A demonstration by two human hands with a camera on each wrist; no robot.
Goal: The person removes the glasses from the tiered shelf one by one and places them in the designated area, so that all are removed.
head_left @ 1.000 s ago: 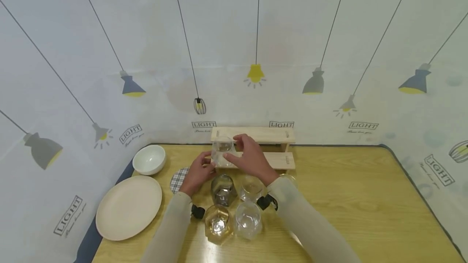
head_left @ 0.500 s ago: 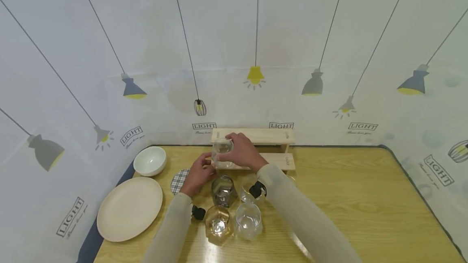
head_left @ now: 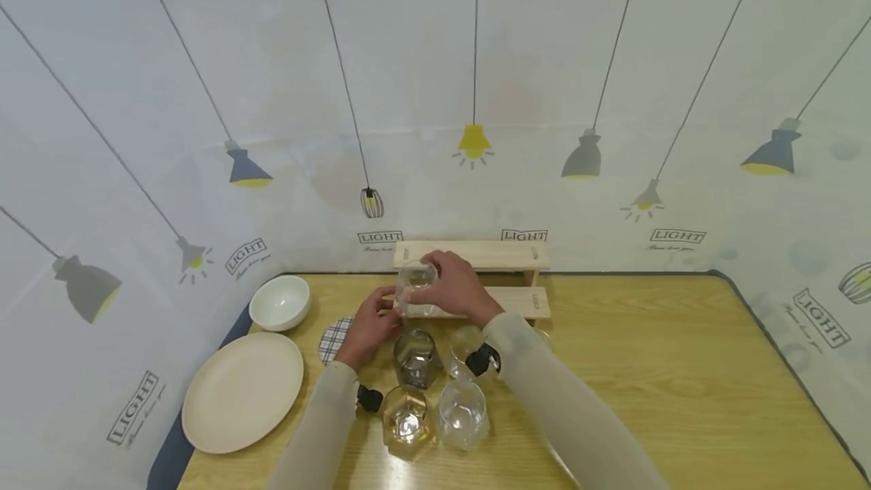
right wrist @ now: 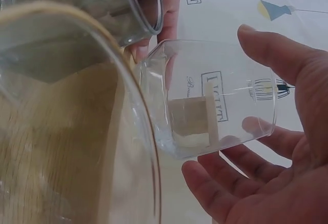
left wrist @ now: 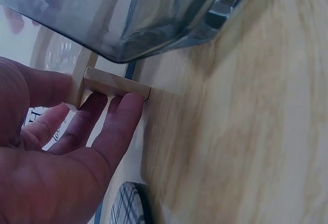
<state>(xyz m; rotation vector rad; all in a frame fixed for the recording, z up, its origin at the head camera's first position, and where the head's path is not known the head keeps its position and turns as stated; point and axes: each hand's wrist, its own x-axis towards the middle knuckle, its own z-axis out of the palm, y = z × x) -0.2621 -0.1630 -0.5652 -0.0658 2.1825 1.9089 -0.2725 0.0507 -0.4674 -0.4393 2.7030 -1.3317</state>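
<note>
My right hand [head_left: 457,289] holds a clear faceted drinking glass [right wrist: 205,96] with thumb and fingers about its rim end. The glass is over the left end of the lower shelf of a two-tier wooden rack [head_left: 520,301]. At that same end my left hand [head_left: 367,330] pinches the rack, its thumb on the board edge and fingertips against the leg [left wrist: 115,83]. Close in front of the rack stand a smoky grey glass [head_left: 416,358] and a clear glass [head_left: 463,342], partly hidden by the right wrist strap. Nearer still are an amber glass [head_left: 406,422] and another clear glass [head_left: 463,414].
Left of the left hand lies a round checked coaster [head_left: 332,340]. A large beige plate [head_left: 243,392] and a white bowl [head_left: 279,303] sit along the table's left side. Behind the rack rises a wall [head_left: 415,165] printed with lamps. Another glass edge shows behind the right sleeve [head_left: 544,369].
The right hand has shifted left and closed around the glass, from a looser hold at its right side. The glass stays over the shelf's left end. My left hand keeps its place.
</note>
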